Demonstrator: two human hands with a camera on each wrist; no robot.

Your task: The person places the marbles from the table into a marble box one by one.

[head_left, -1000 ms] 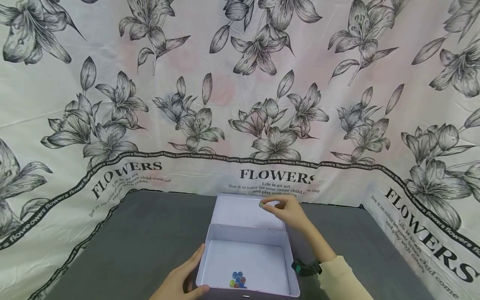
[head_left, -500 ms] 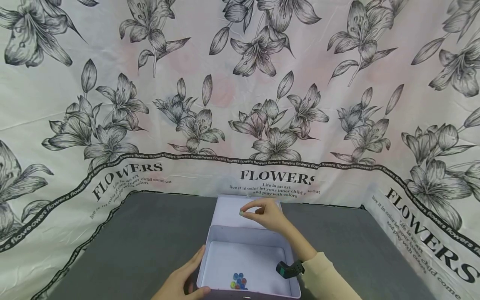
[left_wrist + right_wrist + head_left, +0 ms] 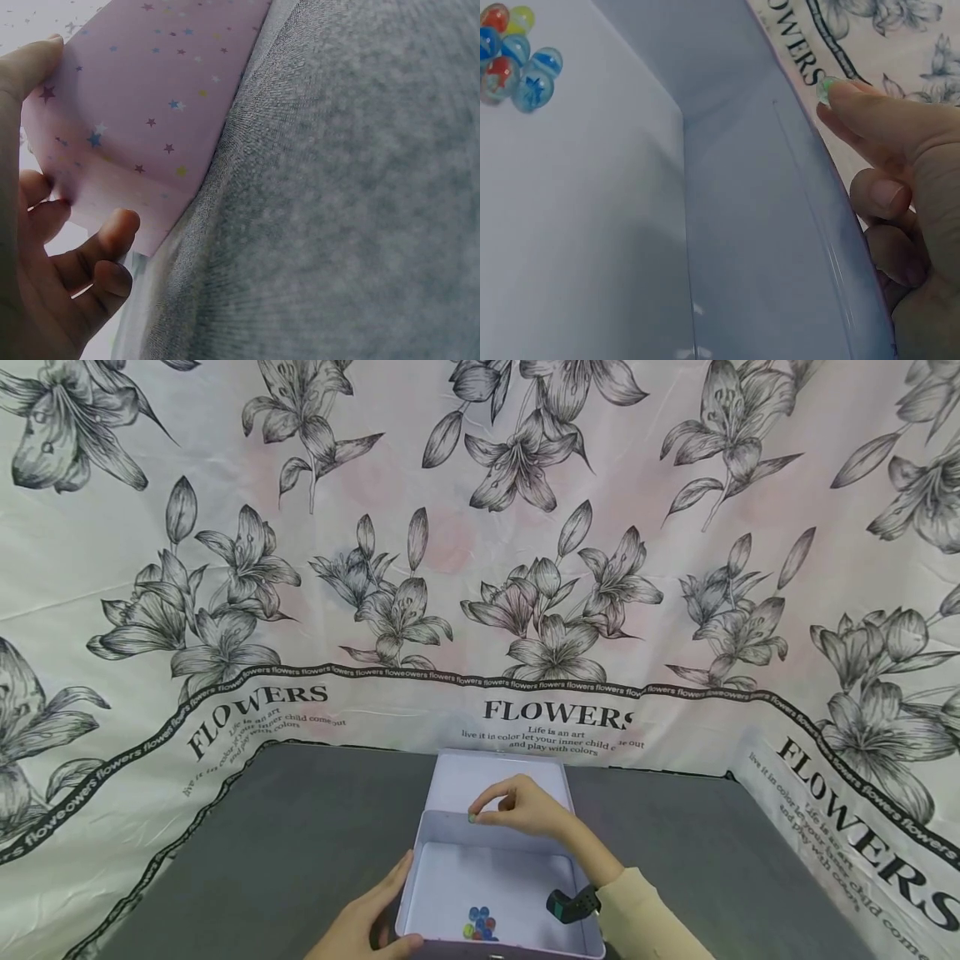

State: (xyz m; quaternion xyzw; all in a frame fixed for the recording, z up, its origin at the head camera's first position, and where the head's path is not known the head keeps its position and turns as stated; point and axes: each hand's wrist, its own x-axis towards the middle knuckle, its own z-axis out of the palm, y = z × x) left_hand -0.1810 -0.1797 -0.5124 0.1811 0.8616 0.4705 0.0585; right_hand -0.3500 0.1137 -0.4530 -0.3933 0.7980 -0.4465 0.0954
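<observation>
A pale lilac hinged box [image 3: 487, 885] stands with its lid [image 3: 468, 777] folded back; outside it is pink with small stars, as the box wall [image 3: 150, 97] shows in the left wrist view. Several glass marbles [image 3: 480, 922], blue, red and yellow, lie together inside near the front wall. My left hand [image 3: 367, 914] holds the box's front left corner, thumb at the front rim and fingers along the left side. Between thumb and forefinger my right hand [image 3: 521, 810] pinches a clear marble with green in it [image 3: 826, 89], above the back of the box.
The box rests on a dark grey cloth-covered table [image 3: 315, 827]. Behind and at both sides hangs a white curtain [image 3: 405, 710] printed with lilies and lettering. A black band with a small device [image 3: 573, 906] is on the right wrist, over the box's right wall.
My right hand has moved left and toward me with the pinched marble, from over the lid to the box's back rim. The left hand stays at the corner.
</observation>
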